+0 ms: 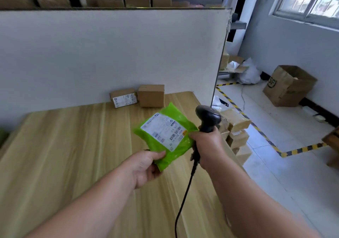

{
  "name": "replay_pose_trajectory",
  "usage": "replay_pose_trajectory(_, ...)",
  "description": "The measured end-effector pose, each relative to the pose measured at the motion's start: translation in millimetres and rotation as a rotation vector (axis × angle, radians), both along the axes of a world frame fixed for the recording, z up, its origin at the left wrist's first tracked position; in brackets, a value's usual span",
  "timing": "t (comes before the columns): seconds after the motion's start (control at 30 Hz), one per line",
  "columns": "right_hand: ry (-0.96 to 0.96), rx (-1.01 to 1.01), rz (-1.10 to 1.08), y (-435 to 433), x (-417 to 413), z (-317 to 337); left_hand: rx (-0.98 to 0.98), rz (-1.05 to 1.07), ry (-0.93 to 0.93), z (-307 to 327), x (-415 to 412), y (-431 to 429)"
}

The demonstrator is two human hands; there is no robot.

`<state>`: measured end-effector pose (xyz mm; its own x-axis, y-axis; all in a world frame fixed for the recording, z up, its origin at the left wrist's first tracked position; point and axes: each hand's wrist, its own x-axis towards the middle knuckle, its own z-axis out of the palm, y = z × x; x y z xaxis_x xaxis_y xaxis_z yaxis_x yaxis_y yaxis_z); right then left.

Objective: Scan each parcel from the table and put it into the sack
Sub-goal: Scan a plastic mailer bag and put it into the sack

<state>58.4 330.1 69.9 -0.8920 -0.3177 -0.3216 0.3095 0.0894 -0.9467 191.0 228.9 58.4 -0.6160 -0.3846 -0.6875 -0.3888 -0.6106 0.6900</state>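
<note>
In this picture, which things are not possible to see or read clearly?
Head view only.
- Sack: not in the frame at all.
- Label on the green parcel: print too small and blurred to read.
- Scanner: its window faces away, so a beam cannot be seen.
- Cable: its end is cut off by the bottom edge.
- Plain box: any label is hidden on sides turned away.

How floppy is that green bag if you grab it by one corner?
Probably floppy: the green bag is wrinkled plastic film. Likely light, since the left hand holds it up by one corner pinch. Its glossy skin may be slippery.
</note>
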Motion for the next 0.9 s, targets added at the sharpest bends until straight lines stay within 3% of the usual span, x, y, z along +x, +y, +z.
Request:
replay_pose_trajectory(0.1, 0.055, 0.037, 0.138, 15.1, -0.6, 17.7, -0.324, -0.012, -0.191, 18.9, 20.3, -3.7)
replay_pose_trajectory(0.17, 0.099, 0.092, 0.337, 28.7, -0.1, 30.1, -0.77, 0.03, -0.285, 37.6, 34.9, -14.8)
replay_pose_trajectory(0.23, 0.149, 0.147, 0.559, 38.9, -0.8, 38.9, -1.202, -0.174, -0.291, 56.9, 45.9, -26.9)
replay_pose_trajectory(0.27, 0.169, 0.153, 0.659, 41.4, -0.2, 42.8, -1.289, -0.338, -0.278, 66.3, 49.8, -30.7)
replay_pose_trajectory(0.37, 0.185, 0.146, 0.908, 42.3, 7.0, 53.4, -1.175, -0.676, -0.287, 81.1, 55.4, -26.9)
replay_pose_trajectory(0.57, 0.084, 0.075, 1.053, 26.0, 26.4, 58.3, -0.705, -0.84, -0.2, 74.6, 74.7, -3.3)
replay_pose_trajectory(0.67, 0.171, 0.123, 0.998, 17.3, 38.6, 55.8, -0.741, -0.642, -0.258, 56.7, 92.4, -6.3)
replay_pose_trajectory(0.77, 0.316, 0.186, 0.809, 9.4, 50.1, 56.0, -0.759, -0.277, -0.276, 45.2, 120.4, -23.4)
replay_pose_trajectory(0.9, 0.182, 0.144, 0.87, 2.7, 66.6, 65.0, -0.674, 0.228, -0.255, 39.7, 165.3, -51.4)
